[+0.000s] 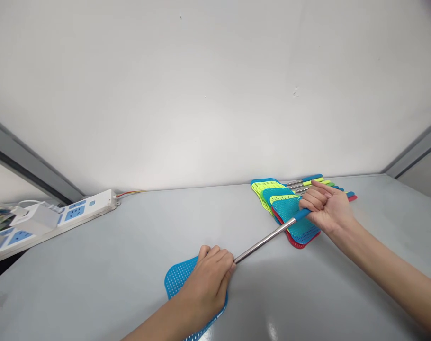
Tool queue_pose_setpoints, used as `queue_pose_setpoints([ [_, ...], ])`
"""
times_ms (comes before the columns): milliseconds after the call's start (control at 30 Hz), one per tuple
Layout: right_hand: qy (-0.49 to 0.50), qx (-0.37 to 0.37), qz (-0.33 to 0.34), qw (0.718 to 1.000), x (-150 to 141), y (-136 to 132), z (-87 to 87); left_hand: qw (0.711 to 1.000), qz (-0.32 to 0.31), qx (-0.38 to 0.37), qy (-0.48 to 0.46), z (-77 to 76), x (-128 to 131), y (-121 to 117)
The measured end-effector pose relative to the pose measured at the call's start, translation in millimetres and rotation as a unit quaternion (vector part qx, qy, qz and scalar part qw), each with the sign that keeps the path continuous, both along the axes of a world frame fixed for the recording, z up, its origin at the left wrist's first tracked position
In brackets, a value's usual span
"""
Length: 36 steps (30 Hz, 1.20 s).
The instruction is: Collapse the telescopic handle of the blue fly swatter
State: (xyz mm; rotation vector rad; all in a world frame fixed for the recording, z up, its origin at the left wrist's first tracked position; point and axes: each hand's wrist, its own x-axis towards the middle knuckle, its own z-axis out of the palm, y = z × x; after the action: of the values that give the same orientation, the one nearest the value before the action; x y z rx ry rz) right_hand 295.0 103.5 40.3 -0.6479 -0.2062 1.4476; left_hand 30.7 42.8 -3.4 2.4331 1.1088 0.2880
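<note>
Both of my hands hold one blue fly swatter [263, 241] with a metal telescopic shaft. My left hand [211, 277] is closed where the shaft meets the perforated blue head, covering much of that head near the front of the table. Around the blue handle end, my right hand [325, 203] has its fingers wrapped, the wrist turned so the palm side shows. Behind and beneath the right hand lies a pile of fly swatters [267, 189] with blue, yellow-green and red heads. Their metal shafts and coloured handles point right, partly hidden by that hand.
A white power strip [103, 201] with blue sockets runs along the table's left side, a white plug adapter [36, 218] in it. Thin wires [130, 192] leave its far end. A white wall [201, 94] rises behind the grey table [130, 265].
</note>
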Motion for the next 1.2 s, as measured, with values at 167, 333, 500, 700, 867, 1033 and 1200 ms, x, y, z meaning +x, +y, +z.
queue_pose_setpoints([
  [167,0.000,-0.002,-0.006,1.000,-0.4,0.1,2.0,1.000,0.002,0.005,0.003,0.8,1.1,1.5],
  [333,0.013,-0.014,-0.025,1.000,0.0,-1.1,0.6,1.000,0.004,0.008,0.005,1.1,1.9,0.7],
  [500,0.031,-0.034,-0.035,0.998,0.0,-1.3,-5.2,1.000,0.013,-0.008,0.000,9.3,0.6,-1.9],
  [700,0.072,0.001,-0.003,0.997,-4.2,-1.5,-9.2,0.999,0.030,-0.017,0.006,14.2,-2.1,1.0],
  [867,0.108,0.057,0.053,0.991,-4.5,-3.9,-6.6,0.999,0.030,-0.044,-0.002,11.9,-4.9,6.3],
  [1033,0.081,0.144,0.136,0.977,-1.5,-16.2,10.9,0.975,0.017,-0.212,-0.064,31.8,-5.8,3.5],
  [1200,0.038,0.205,0.116,0.971,-1.3,-30.1,25.4,0.911,-0.022,-0.392,-0.128,53.4,-9.0,-1.4],
])
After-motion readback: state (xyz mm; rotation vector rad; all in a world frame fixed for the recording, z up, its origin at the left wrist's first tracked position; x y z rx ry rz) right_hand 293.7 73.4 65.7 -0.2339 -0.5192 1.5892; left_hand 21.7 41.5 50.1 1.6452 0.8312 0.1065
